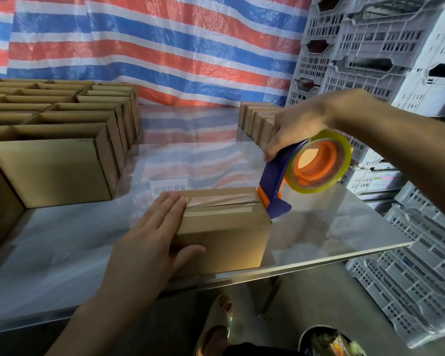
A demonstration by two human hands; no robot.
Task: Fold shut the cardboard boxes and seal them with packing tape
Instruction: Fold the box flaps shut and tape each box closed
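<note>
Presses left hand (pixel 152 237) flat, fingers straight, on the left end of the closed box (pixel 229 235), thumb against its near side. Grips tape dispenser (pixel 274 179) with right hand (pixel 296 127), fingers curled round it, its lower end touching the box's right top edge.

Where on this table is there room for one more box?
Bare table lies behind the box being taped, between the open boxes on the left and the closed boxes far right. More lies left of the left hand, along the front edge. The left side is crowded, and the tape dispenser in the right hand hangs over the right corner.
</note>
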